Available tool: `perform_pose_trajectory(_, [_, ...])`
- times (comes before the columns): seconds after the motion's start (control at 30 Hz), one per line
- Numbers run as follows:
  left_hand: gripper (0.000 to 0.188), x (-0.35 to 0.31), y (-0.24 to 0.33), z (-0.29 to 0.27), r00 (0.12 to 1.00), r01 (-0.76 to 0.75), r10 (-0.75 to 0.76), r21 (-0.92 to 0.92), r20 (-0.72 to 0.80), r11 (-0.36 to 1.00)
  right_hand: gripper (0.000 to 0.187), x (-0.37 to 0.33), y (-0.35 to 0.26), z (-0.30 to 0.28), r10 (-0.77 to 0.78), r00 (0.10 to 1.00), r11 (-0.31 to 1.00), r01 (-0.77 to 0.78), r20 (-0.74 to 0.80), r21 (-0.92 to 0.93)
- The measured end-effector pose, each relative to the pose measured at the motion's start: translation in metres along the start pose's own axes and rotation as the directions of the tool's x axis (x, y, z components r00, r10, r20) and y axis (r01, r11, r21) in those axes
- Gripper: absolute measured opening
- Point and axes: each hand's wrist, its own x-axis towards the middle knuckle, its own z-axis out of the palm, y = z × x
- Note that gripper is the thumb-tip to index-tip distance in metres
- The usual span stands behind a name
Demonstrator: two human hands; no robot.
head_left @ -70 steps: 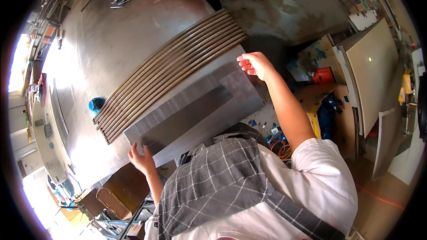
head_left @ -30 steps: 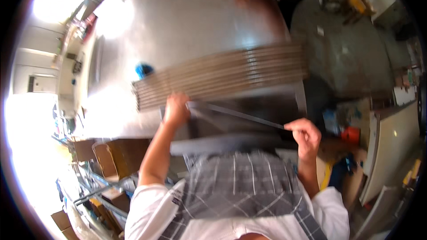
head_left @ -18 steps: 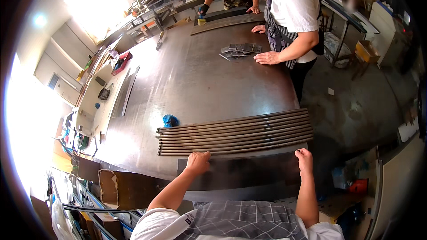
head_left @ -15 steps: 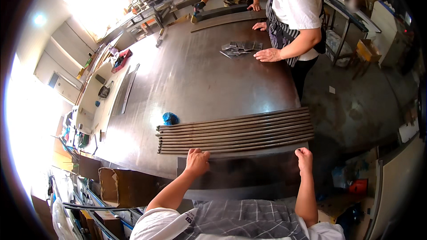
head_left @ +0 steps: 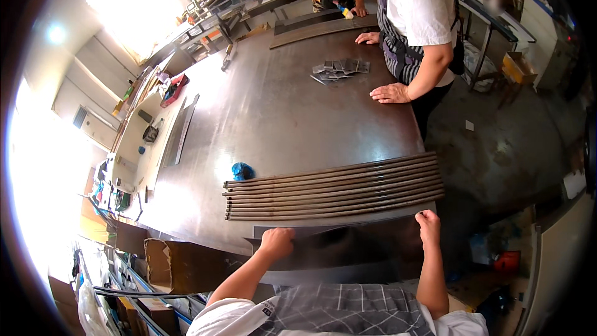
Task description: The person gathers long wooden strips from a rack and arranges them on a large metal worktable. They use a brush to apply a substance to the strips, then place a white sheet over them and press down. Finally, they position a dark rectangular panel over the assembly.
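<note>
My left hand (head_left: pixel 277 242) and my right hand (head_left: pixel 428 223) grip the near edge of a long dark metal sheet (head_left: pixel 348 242) at the front edge of a big steel table (head_left: pixel 273 118). The sheet's far edge lies next to a row of several long metal bars (head_left: pixel 333 188) laid side by side across the table. A blue rag (head_left: pixel 242 170) sits just beyond the bars at their left end.
A person in a white shirt and striped apron leans a hand (head_left: pixel 390 93) on the table's right side near a pile of small metal plates (head_left: pixel 341 69). Another person works at the far end. Cardboard boxes (head_left: pixel 174 264) and shelves stand at the lower left.
The view has swung from my own torso up to the table. Both hands have come onto the sheet's near edge by the bars and hold there over the last half second.
</note>
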Motion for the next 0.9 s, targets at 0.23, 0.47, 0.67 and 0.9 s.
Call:
perform_pose_trajectory(0.23, [0.02, -0.008, 0.001, -0.011, 0.999, 0.035, -0.034, -0.081, 0.013, 0.996, 0.011, 0.012, 0.025, -0.005, -0.072, 0.997, 0.997, 0.072, -0.014, 0.003])
perform_pose_trajectory(0.47, [0.028, 0.022, -0.032, 0.007, 0.983, 0.039, -0.058, 0.113, 0.172, 0.993, 0.012, 0.011, 0.021, -0.002, -0.024, 0.999, 1.0, 0.023, -0.045, -0.019])
perform_pose_trajectory(0.67, [0.024, -0.001, -0.032, 0.008, 0.992, -0.002, -0.016, 0.152, 0.121, 0.988, 0.021, 0.015, 0.035, -0.003, -0.158, 0.985, 0.973, 0.145, -0.064, -0.178])
perform_pose_trajectory(0.9, [0.019, -0.014, -0.028, 0.002, 0.982, -0.068, 0.061, 0.03, 0.179, 0.997, 0.025, 0.017, 0.037, 0.002, -0.155, 0.985, 0.968, 0.136, -0.078, -0.21])
